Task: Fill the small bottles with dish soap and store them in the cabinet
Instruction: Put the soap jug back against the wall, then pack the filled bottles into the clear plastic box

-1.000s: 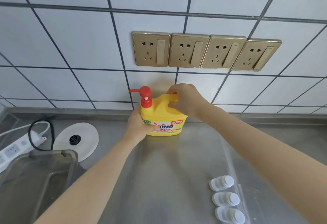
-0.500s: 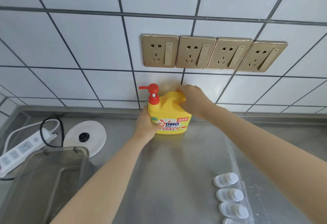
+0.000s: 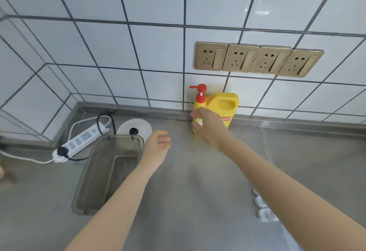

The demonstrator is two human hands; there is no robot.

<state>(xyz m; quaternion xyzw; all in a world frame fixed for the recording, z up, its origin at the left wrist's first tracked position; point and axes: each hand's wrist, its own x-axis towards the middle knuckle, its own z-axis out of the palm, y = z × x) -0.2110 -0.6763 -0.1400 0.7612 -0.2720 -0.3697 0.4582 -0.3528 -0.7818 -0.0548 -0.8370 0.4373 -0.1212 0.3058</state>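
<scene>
- Both hands have come off the yellow dish soap jug (image 3: 223, 108), which each gripped a second ago; it stands upright far back against the tiled wall (image 3: 138, 52), under the sockets (image 3: 257, 60).
- Left hand (image 3: 156, 147) hangs over the steel counter (image 3: 198, 181) beside the grey tray (image 3: 107, 171), fingers loosely spread, holding nothing.
- Right hand (image 3: 210, 125) sits in front of the jug, blurred; I cannot tell whether it touches it.
- Small bottles (image 3: 263, 209) lie near right, partly hidden by the right forearm.
- Likely step: soap positioned, filling not begun. Next calls for fetching one bottle and uncapping it.
</scene>
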